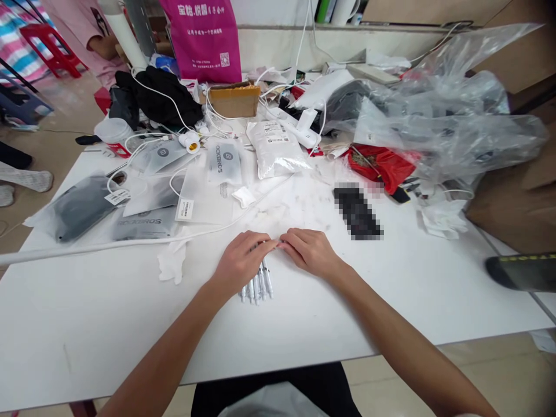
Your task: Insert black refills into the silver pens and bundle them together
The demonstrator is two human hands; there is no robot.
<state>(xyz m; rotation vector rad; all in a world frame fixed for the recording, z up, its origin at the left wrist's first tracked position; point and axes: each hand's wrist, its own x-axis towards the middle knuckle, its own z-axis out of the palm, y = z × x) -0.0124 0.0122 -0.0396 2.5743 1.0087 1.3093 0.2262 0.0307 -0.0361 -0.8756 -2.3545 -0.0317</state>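
Now a small bundle of slim white plastic pens (257, 284) is gathered under the left hand (244, 260), fingers curled closed over it, near the front of the white table (130, 324). The right hand (309, 250) is loosely closed, its fingertips pressed against the left's. Probably the pens are best squared together before lifting. Behind, grey packaged pouches (143, 223), white cables (143, 142) and crumpled clear plastic bags (452, 116) are heaped; a magenta bag (202, 37) is stood behind.

The scene is bright with soft, even light and only weak shadows on the white bench (391, 301). The clear plastic bags (456, 116) show some glare. The edges bend from wide-lens distortion, and one small patch is pixelated.
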